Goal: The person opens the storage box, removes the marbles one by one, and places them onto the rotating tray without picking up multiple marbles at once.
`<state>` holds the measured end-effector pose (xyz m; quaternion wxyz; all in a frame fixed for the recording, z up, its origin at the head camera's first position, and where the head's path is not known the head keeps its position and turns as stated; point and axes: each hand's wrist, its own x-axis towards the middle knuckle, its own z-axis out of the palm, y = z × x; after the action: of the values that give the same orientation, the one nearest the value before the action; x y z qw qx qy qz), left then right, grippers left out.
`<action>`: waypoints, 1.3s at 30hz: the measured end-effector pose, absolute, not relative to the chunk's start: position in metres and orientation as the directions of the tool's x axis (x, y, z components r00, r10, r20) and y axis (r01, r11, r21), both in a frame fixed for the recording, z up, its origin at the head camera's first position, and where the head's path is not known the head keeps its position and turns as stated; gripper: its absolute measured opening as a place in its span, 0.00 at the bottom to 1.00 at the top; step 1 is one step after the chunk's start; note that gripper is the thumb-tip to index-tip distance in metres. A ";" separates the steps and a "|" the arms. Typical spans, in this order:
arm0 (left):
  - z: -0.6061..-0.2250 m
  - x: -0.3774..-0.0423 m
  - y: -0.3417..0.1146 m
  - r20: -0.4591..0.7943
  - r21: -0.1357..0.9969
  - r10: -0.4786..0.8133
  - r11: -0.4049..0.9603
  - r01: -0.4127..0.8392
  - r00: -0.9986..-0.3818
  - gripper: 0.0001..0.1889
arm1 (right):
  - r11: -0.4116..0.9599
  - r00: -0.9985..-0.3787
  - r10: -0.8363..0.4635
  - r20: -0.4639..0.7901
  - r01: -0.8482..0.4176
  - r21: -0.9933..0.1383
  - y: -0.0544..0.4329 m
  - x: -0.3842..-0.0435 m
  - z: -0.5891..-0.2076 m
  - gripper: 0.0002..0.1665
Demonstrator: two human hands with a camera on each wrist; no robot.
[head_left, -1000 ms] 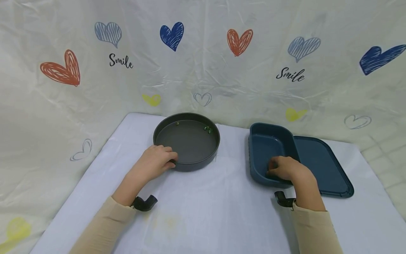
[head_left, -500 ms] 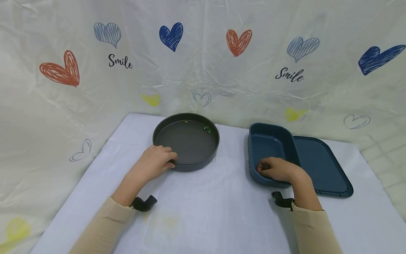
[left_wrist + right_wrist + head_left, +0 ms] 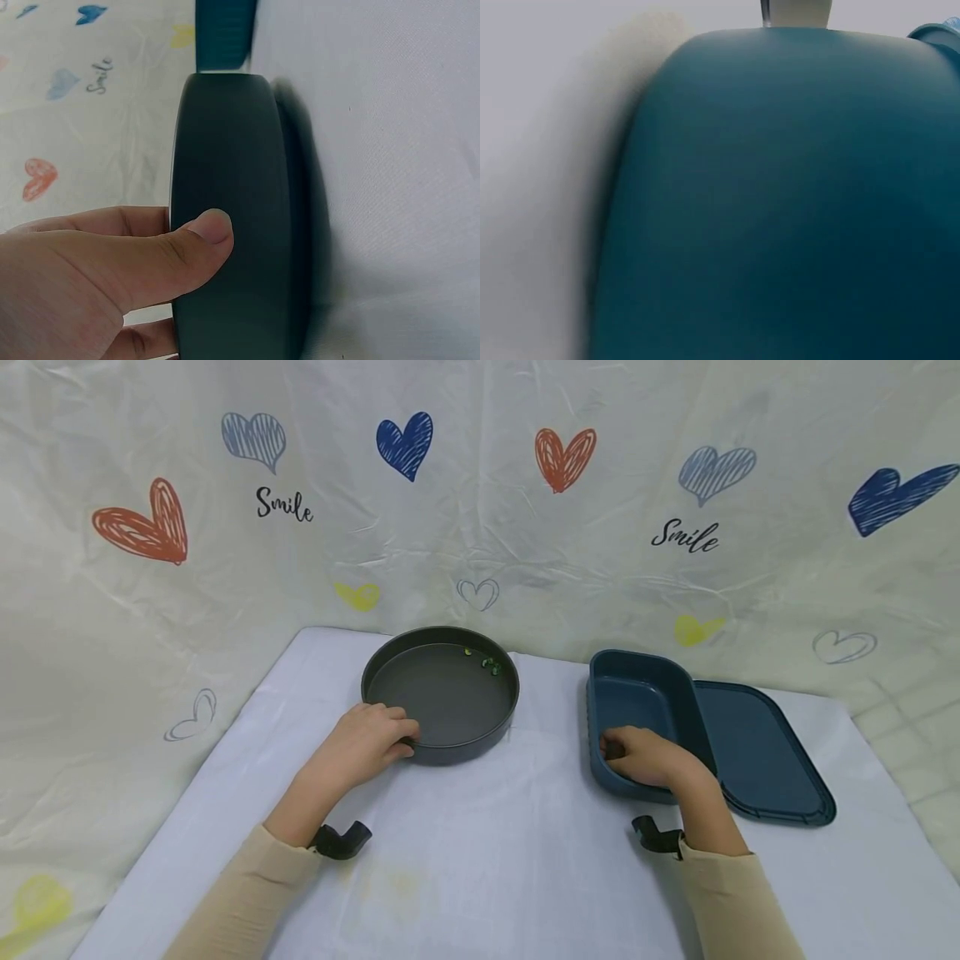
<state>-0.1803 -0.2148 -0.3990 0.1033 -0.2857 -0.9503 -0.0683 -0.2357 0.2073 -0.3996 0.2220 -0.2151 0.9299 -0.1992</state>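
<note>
My left hand (image 3: 367, 739) grips the near left rim of a round dark grey cake pan (image 3: 468, 750). In the left wrist view its thumb (image 3: 202, 236) presses the pan's outer wall (image 3: 232, 142), with fingers over the rim. Inside the pan lie a few tiny green bits (image 3: 491, 666) and a small yellow-green piece (image 3: 468, 652) beside them. My right hand (image 3: 645, 756) reaches down into a blue rectangular box (image 3: 633, 672), fingers curled near its left wall. The fingertips are partly hidden, so I cannot tell if they hold anything. The box's outer side (image 3: 780, 187) fills the right wrist view.
A flat blue lid (image 3: 772, 752) lies to the right of the box, partly behind it. White cloth (image 3: 487, 843) covers the table. A pale curtain (image 3: 480, 527) printed with hearts hangs behind and at the left.
My right hand has shifted left inside the box. The yellow-green piece has moved to the right across the pan, closer to the green bits. The left hand keeps its place on the rim.
</note>
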 end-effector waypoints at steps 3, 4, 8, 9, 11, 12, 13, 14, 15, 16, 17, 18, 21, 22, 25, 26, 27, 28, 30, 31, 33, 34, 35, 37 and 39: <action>-0.399 -0.180 -0.215 0.235 0.071 0.528 0.828 0.556 -0.816 0.09 | 0.830 -0.814 -0.487 -0.317 -0.318 -0.459 0.206 -0.236 -0.401 0.03; -0.399 -0.180 -0.215 0.235 0.071 0.528 0.828 0.556 -0.816 0.09 | 0.831 -0.816 -0.486 -0.314 -0.320 -0.456 0.205 -0.236 -0.401 0.03; -0.399 -0.180 -0.215 0.234 0.074 0.527 0.828 0.556 -0.817 0.09 | 0.830 -0.820 -0.488 -0.298 -0.330 -0.450 0.204 -0.235 -0.400 0.04; -0.399 -0.180 -0.215 0.234 0.074 0.527 0.828 0.556 -0.817 0.09 | 0.830 -0.821 -0.489 -0.293 -0.334 -0.447 0.204 -0.234 -0.399 0.04; -0.399 -0.180 -0.215 0.233 0.074 0.527 0.828 0.555 -0.817 0.09 | 0.828 -0.823 -0.491 -0.285 -0.339 -0.447 0.204 -0.234 -0.399 0.04; -0.399 -0.180 -0.215 0.233 0.074 0.527 0.829 0.555 -0.818 0.09 | 0.828 -0.825 -0.491 -0.280 -0.341 -0.446 0.204 -0.234 -0.398 0.04; -0.399 -0.180 -0.215 0.233 0.074 0.526 0.829 0.554 -0.818 0.09 | 0.827 -0.826 -0.491 -0.276 -0.343 -0.445 0.204 -0.234 -0.398 0.04; -0.399 -0.179 -0.215 0.232 0.074 0.525 0.830 0.553 -0.819 0.09 | 0.827 -0.828 -0.490 -0.272 -0.343 -0.446 0.205 -0.234 -0.398 0.04; -0.399 -0.179 -0.215 0.232 0.073 0.525 0.830 0.553 -0.819 0.09 | 0.827 -0.830 -0.490 -0.268 -0.344 -0.445 0.205 -0.234 -0.398 0.04; -0.399 -0.179 -0.215 0.231 0.073 0.525 0.830 0.552 -0.819 0.09 | 0.827 -0.833 -0.487 -0.265 -0.342 -0.446 0.205 -0.234 -0.398 0.04; -0.399 -0.179 -0.215 0.230 0.071 0.525 0.830 0.553 -0.819 0.09 | 0.828 -0.836 -0.482 -0.262 -0.338 -0.447 0.205 -0.235 -0.398 0.05; -0.399 -0.180 -0.215 0.228 0.070 0.525 0.831 0.552 -0.820 0.09 | 0.833 -0.842 -0.472 -0.261 -0.329 -0.445 0.206 -0.235 -0.398 0.05; -0.399 -0.180 -0.215 0.224 0.064 0.527 0.831 0.552 -0.820 0.09 | 0.836 -0.857 -0.457 -0.240 -0.322 -0.445 0.208 -0.235 -0.398 0.06; -0.400 -0.180 -0.215 0.222 0.063 0.527 0.831 0.552 -0.820 0.09 | 0.836 -0.862 -0.451 -0.231 -0.318 -0.447 0.209 -0.236 -0.398 0.06; -0.400 -0.180 -0.215 0.219 0.064 0.526 0.833 0.550 -0.822 0.09 | 0.834 -0.875 -0.441 -0.199 -0.318 -0.452 0.211 -0.236 -0.397 0.07; -0.400 -0.180 -0.215 0.219 0.066 0.525 0.833 0.549 -0.822 0.09 | 0.835 -0.881 -0.433 -0.189 -0.314 -0.452 0.212 -0.236 -0.397 0.07; -0.400 -0.180 -0.215 0.218 0.068 0.523 0.834 0.548 -0.824 0.09 | 0.834 -0.886 -0.428 -0.179 -0.311 -0.456 0.213 -0.236 -0.397 0.07; -0.401 -0.180 -0.215 0.218 0.069 0.523 0.834 0.547 -0.824 0.09 | 0.835 -0.892 -0.420 -0.167 -0.307 -0.456 0.213 -0.236 -0.396 0.07; -0.401 -0.181 -0.215 0.219 0.070 0.522 0.834 0.547 -0.824 0.09 | 0.832 -0.903 -0.408 -0.136 -0.307 -0.463 0.213 -0.236 -0.396 0.07; -0.401 -0.181 -0.215 0.220 0.070 0.521 0.835 0.546 -0.824 0.09 | 0.829 -0.910 -0.398 -0.115 -0.304 -0.469 0.214 -0.236 -0.397 0.07; -0.401 -0.181 -0.215 0.220 0.069 0.521 0.835 0.545 -0.825 0.09 | 0.824 -0.927 -0.370 -0.059 -0.299 -0.481 0.214 -0.237 -0.398 0.07; -0.401 -0.181 -0.215 0.221 0.068 0.521 0.835 0.546 -0.824 0.09 | 0.817 -0.934 -0.356 -0.024 -0.298 -0.493 0.214 -0.237 -0.398 0.08; -0.401 -0.181 -0.215 0.222 0.067 0.523 0.834 0.548 -0.823 0.09 | 0.808 -0.941 -0.339 0.011 -0.297 -0.508 0.215 -0.238 -0.399 0.08; -0.401 -0.181 -0.215 0.223 0.064 0.524 0.834 0.549 -0.822 0.09 | 0.782 -0.952 -0.296 0.082 -0.291 -0.551 0.215 -0.238 -0.399 0.07; -0.401 -0.181 -0.214 0.225 0.062 0.525 0.833 0.550 -0.821 0.10 | 0.745 -0.953 -0.263 0.152 -0.301 -0.596 0.214 -0.237 -0.398 0.06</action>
<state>-0.1807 -0.2145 -0.4006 0.0998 -0.2822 -0.9521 -0.0621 -0.2371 0.2141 -0.3977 -0.0292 -0.1508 0.9336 -0.3238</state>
